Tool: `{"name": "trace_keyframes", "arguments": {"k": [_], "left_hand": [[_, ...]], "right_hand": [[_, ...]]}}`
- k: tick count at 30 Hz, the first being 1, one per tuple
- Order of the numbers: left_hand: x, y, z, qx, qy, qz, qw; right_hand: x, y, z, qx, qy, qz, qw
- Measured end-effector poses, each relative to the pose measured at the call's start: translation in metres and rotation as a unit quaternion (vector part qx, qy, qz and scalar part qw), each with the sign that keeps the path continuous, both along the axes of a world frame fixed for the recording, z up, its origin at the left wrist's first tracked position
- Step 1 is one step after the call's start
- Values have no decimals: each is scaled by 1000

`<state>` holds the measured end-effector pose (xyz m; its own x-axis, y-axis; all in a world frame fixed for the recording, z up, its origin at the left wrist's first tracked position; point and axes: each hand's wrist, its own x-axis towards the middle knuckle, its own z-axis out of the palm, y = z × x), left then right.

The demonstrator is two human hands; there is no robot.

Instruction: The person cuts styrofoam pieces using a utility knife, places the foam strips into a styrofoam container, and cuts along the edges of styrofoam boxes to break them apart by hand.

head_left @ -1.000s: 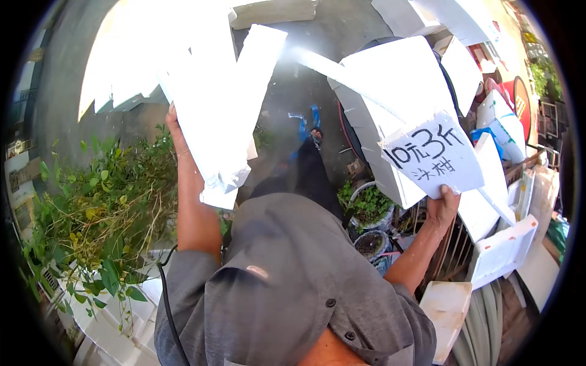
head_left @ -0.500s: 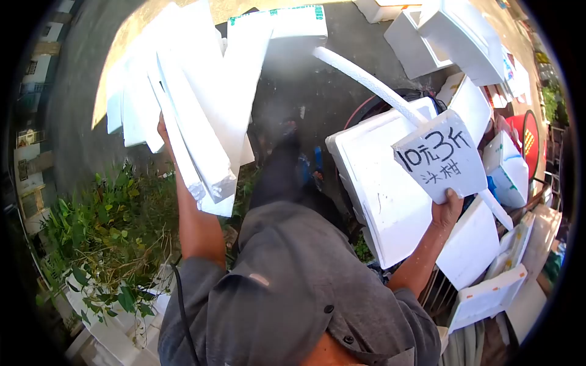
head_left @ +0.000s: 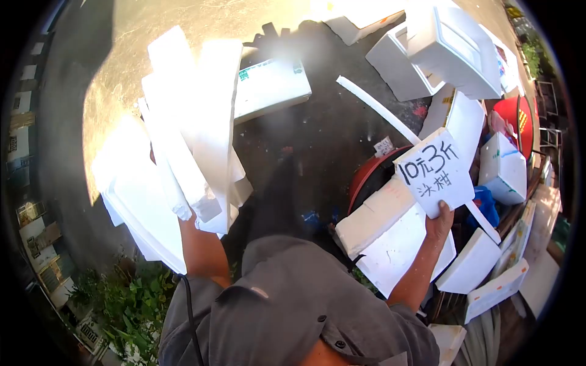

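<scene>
In my right hand (head_left: pixel 439 222) is a white foam sign (head_left: pixel 434 174) with black handwriting, gripped at its lower edge. A long thin white foam strip (head_left: pixel 381 111) runs behind the sign and comes out below it. On the left, several white styrofoam pieces (head_left: pixel 213 128) rest along my left arm. My left hand (head_left: pixel 152 156) is mostly hidden behind them and appears wrapped round them. Beneath this bundle, a broad white foam lid (head_left: pixel 137 195) reaches down beside the forearm.
A white foam box (head_left: pixel 274 88) with green tape lies on the ground ahead. Larger foam boxes (head_left: pixel 455 52) are stacked at the upper right, above a red round container (head_left: pixel 516 125). Foam slabs (head_left: pixel 384 213) lie by my right arm. Green plants (head_left: pixel 137 305) grow at the lower left.
My view has shifted, bringing more sunlit ground into sight. The foam bundle now sits lower, and the broad lid beneath it shows more. My right hand still holds the sign.
</scene>
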<state>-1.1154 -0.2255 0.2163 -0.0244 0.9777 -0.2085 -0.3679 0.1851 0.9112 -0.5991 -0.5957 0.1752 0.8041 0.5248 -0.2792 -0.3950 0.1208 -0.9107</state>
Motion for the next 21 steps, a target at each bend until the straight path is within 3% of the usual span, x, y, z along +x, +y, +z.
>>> {"name": "trace_keyframes", "arguments": {"k": [6,11,17,18,21], "left_hand": [[-8,56,-7,-9,-20,-29,999],[14,92,-14,-1,-53,-71,996],[173,130,73,-38,-53,-98,993],[179,104,84,-36,-54,-95,993],[254,136,97,-52,-63,-130,988]], "right_hand": [[16,48,-17,-12,45,1,999],[6,56,1,12,54,-62,997],[39,39,40,38,3,-169,985],[39,14,34,46,-5,-172,984],[95,21,36,46,-26,-208,977]]}}
